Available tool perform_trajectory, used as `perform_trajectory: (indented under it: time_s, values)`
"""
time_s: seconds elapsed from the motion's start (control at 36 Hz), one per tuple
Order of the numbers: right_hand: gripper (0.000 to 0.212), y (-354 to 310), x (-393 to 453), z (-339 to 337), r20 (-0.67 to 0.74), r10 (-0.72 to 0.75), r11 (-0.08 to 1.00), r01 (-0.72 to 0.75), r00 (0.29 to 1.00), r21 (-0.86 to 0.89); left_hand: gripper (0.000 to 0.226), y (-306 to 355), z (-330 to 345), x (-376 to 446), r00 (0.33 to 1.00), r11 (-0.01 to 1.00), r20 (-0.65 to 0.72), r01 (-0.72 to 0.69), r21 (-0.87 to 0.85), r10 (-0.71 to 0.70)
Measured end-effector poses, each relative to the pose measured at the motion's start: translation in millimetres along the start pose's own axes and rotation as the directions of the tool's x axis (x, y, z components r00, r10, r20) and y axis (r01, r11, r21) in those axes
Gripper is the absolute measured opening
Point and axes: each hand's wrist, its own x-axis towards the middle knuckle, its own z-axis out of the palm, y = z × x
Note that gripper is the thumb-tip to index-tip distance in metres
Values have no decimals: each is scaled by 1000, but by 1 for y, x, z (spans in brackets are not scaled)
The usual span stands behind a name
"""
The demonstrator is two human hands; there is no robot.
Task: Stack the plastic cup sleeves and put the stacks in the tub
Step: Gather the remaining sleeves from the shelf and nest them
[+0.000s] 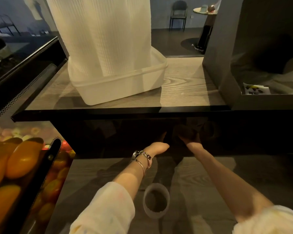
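Upper shelf [184, 85]: one white tub [122, 85] sat near its front edge, open wood grain to its right up to a dark box [227, 65]. Tall cup sleeve stacks [100, 34] stood in the tub; count unclear. One lone cup sleeve [156, 200] stood on the lower shelf [201, 174] between the forearms. Both arms reached into the dark gap under the upper shelf. Left hand [159, 146]: fingers hidden, cannot tell. Right hand [192, 141]: seemed curled on a dark object [184, 132], uncertain.

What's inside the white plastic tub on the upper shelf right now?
Tall stacks of white ribbed cup sleeves stand in the translucent white tub; its frosted walls hide the stacks' bases.
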Motion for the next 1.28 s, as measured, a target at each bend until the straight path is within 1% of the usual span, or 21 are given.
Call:
perform_trajectory:
  time_s: [0.06, 0.11, 0.19, 0.25, 0.31, 0.39, 0.53, 0.56, 0.64, 0.69, 0.75, 0.81, 0.89, 0.94, 1.0, 1.03, 1.08, 1.14, 1.17, 1.22, 1.28]
  values:
    - [78, -2, 3, 0, -8, 1, 1000, -1, 1000, -4, 59, 3, 4, 5, 1000, 1000, 6, 24, 5, -24]
    - [71, -3, 7, 0, 10, -1, 999, 1, 1000, -36, 57, 4, 8, 9, 998, 998, 16, 55, 28, -55]
    - [56, -3, 4, 1, 96, 20, 989, -6, 995, -146, 54, 7, 16, 13, 995, 994, 24, 100, 43, -101]
    - [52, 1, 0, 4, 131, -2, 988, 23, 991, -154, 53, 10, 20, 14, 995, 995, 18, 101, 25, -101]
    - [50, 6, -6, 5, 141, 10, 995, 4, 990, -104, 53, 12, 24, 14, 996, 996, 26, 82, 27, -82]
    - [46, 4, -15, 6, 170, 113, 993, -108, 979, -40, 49, 8, 27, 11, 998, 998, 16, 60, 32, -60]
    - [48, -5, -32, 15, 134, 98, 994, -102, 986, 23, 37, 0, 27, -3, 994, 999, -102, -50, 0, 50]
    - [47, -4, -37, 17, 142, 73, 997, -77, 987, 23, 40, -2, 27, -7, 988, 996, -129, -86, -14, 83]
    - [36, 3, -51, 19, 201, -68, 997, 76, 977, -34, 62, -10, 21, -19, 965, 981, -181, -193, -8, 188]
    - [29, 9, -58, 18, 237, -164, 979, 187, 958, -77, 63, -19, 17, -27, 957, 973, -180, -227, 29, 229]
    - [41, 16, -63, 17, 254, -210, 956, 253, 944, -149, 65, -30, 12, -35, 949, 963, -164, -259, 78, 268]
    - [52, 22, -68, 15, 275, -209, 935, 274, 938, -225, 75, -42, 7, -42, 941, 947, -119, -309, 89, 318]
    - [69, 34, -75, 15, 344, -200, 912, 303, 917, -277, 83, -59, -1, -49, 944, 944, 24, -331, 16, 330]
    - [68, 42, -79, 15, 365, -186, 892, 312, 912, -325, 77, -69, -5, -52, 945, 946, 98, -319, 59, 313]
    - [56, 51, -82, 15, 426, -196, 874, 354, 883, -331, 69, -79, -5, -53, 955, 951, 121, -286, 118, 272]
    - [51, 55, -84, 16, 465, -204, 861, 384, 861, -333, 66, -83, -4, -53, 961, 958, 132, -259, 120, 244]
    - [49, 62, -88, 21, 512, -194, 856, 399, 837, -329, 66, -89, 1, -54, 967, 973, 164, -212, 91, 196]
    - [56, 66, -91, 28, 489, -168, 891, 344, 856, -295, 68, -93, 7, -55, 972, 983, 167, -178, 51, 167]
    - [64, 65, -92, 30, 464, -145, 916, 295, 874, -271, 68, -94, 9, -56, 975, 985, 153, -167, 32, 160]
    - [77, 64, -93, 32, 438, -106, 963, 201, 893, -178, 68, -97, 11, -55, 979, 988, 132, -153, -5, 152]
    - [81, 61, -95, 29, 444, -112, 985, 159, 889, -70, 71, -98, 11, -56, 980, 987, 121, -152, -43, 157]
